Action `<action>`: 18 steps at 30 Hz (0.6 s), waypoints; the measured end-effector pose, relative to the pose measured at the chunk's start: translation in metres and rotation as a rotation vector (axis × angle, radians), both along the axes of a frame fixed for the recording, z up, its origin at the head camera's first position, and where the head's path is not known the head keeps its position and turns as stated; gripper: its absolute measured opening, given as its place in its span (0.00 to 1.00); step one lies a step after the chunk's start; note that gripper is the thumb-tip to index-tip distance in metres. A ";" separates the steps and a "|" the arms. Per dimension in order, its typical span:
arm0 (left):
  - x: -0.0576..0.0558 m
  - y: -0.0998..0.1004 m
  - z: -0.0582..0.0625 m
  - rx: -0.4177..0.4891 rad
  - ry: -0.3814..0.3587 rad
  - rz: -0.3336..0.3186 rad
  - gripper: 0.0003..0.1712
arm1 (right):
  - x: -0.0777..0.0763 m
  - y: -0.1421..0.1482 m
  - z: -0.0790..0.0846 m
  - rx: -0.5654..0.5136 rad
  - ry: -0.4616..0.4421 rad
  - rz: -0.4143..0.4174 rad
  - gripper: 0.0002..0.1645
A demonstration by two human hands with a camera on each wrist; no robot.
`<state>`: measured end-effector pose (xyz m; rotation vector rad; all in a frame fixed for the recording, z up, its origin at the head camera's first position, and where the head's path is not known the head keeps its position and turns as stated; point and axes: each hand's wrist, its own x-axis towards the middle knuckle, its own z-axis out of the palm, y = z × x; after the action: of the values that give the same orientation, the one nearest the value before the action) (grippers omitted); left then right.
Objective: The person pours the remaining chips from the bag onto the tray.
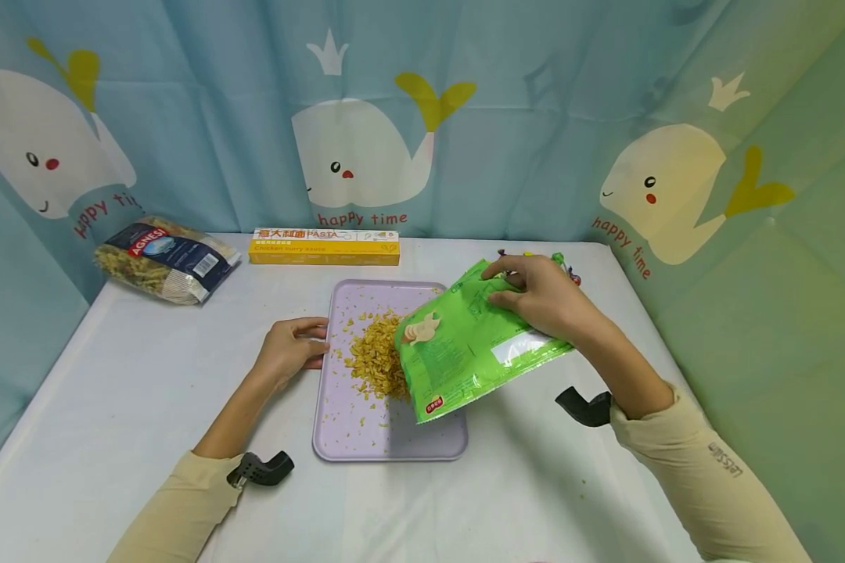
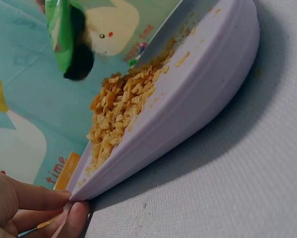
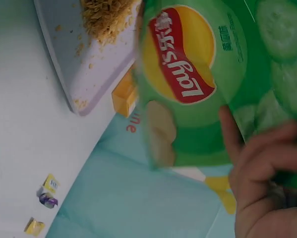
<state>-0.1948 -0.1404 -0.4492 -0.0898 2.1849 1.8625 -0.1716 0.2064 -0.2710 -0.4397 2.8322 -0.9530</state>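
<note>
My right hand (image 1: 545,297) grips a green bag of potato chips (image 1: 475,336) by its upper side. The bag tilts over a lilac tray (image 1: 352,438), its lower left end above a heap of crushed chips (image 1: 376,356). Its printed front, with a red and yellow logo (image 3: 183,59), faces the right wrist camera. My left hand (image 1: 292,348) pinches the tray's left edge. In the left wrist view, the fingers (image 2: 41,197) lie at the rim and the thumb shows beside them. Loose crumbs are scattered around the heap on the tray.
At the back left lies a bag of dried pasta (image 1: 165,258). Beside it, a yellow pasta box (image 1: 324,249) stands along the back edge. Small wrapped candies (image 3: 48,198) lie at the back right, partly behind my right hand. A printed curtain (image 1: 535,156) closes off the back.
</note>
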 end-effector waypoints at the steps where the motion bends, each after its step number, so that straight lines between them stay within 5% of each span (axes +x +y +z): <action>1: 0.000 0.000 0.000 0.000 0.001 -0.001 0.28 | 0.000 0.001 0.000 -0.006 -0.020 0.013 0.17; 8: 0.000 0.001 -0.001 -0.001 -0.007 0.005 0.28 | 0.005 0.014 0.000 -0.150 -0.267 0.071 0.23; 18: 0.001 0.001 0.003 -0.013 -0.003 0.008 0.28 | 0.012 0.014 -0.004 -0.023 -0.095 0.103 0.14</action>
<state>-0.1939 -0.1391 -0.4467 -0.1043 2.1979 1.8511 -0.1595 0.2204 -0.2747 -0.5224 2.6881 -0.9610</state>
